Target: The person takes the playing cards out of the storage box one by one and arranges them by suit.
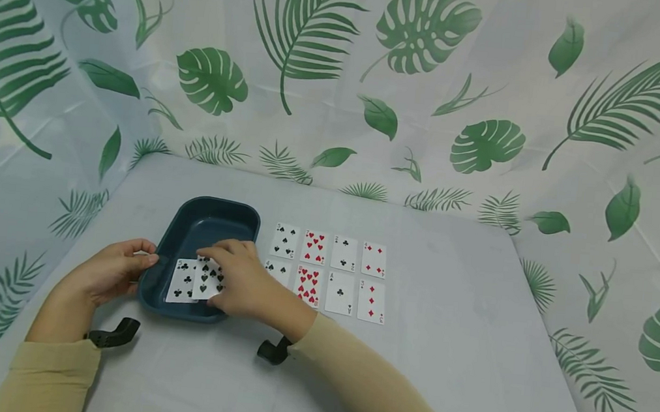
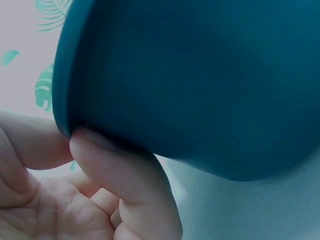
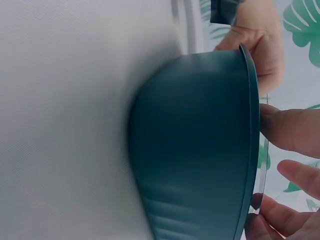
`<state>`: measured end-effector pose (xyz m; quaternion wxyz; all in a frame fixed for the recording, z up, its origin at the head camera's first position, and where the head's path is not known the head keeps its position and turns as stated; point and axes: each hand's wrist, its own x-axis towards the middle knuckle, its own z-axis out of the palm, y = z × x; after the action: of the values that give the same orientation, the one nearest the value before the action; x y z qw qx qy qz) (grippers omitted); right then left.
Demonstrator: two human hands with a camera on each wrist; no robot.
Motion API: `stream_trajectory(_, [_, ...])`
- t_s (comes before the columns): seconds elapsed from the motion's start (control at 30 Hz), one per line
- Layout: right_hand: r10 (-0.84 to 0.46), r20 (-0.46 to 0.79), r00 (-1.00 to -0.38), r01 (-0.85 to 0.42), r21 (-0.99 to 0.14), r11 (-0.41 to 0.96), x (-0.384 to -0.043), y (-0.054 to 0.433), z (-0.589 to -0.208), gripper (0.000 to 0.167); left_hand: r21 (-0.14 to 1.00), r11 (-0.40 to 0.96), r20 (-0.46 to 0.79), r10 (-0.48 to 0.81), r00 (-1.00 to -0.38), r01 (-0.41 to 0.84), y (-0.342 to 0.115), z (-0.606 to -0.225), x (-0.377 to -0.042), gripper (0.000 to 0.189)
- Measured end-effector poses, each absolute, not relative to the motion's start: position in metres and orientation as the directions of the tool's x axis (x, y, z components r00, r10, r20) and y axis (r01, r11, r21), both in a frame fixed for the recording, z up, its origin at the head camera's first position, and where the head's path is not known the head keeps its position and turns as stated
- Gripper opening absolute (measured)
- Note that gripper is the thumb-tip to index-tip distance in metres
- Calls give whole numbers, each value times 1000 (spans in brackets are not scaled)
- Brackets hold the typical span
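A dark teal tray [image 1: 151, 292] stands on the table's left side. My left hand [image 1: 109, 270] pinches its left rim between thumb and fingers; the left wrist view shows the thumb on the tray wall [image 2: 190, 100]. Over the tray's near right part, my right hand [image 1: 247, 282] holds a spades playing card [image 1: 205, 281] by its edges; my fingers hide part of its face. That card overlaps a five of clubs [image 1: 178, 289] at the tray's near end. In the right wrist view, the held card's thin edge [image 3: 264, 165] appears just above the rim.
Right of the tray, playing cards lie face up in two rows, among them a five of spades [image 1: 284, 241], seven of hearts [image 1: 314, 247], ace of clubs [image 1: 340, 293] and three of diamonds [image 1: 371, 301]. My right forearm partly covers the near row. Leaf-patterned cloth [image 1: 325, 120] surrounds the table.
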<state>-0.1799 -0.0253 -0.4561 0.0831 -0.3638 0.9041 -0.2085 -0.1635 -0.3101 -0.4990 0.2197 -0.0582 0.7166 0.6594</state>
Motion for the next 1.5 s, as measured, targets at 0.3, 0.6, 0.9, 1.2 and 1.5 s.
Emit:
stream_trajectory(0.3, [-663, 25, -748, -588, -488, 645, -171, -6, -449, 84, 922, 116, -386, 205, -899, -369, -308, -498, -163, 6])
stream_trajectory(0.6, [-624, 29, -781, -546, -517, 659, -164, 12, -448, 83, 923, 117, -384, 214, -898, -367, -310, -496, -163, 5])
stream_trajectory(0.9, [-573, 51, -818, -504, -543, 671, -160, 35, -455, 82, 920, 134, -389, 205, -898, -368, -309, -497, -163, 6])
stream_trajectory(1.2, [-508, 31, -861, -427, -588, 687, -160, 58, -457, 86, 918, 143, -392, 198, -898, -369, -309, -497, -163, 6])
stream_trajectory(1.5, [-505, -17, -863, -403, -581, 707, -158, 71, -475, 88, 920, 136, -389, 206, -898, -368, -310, -498, -163, 5])
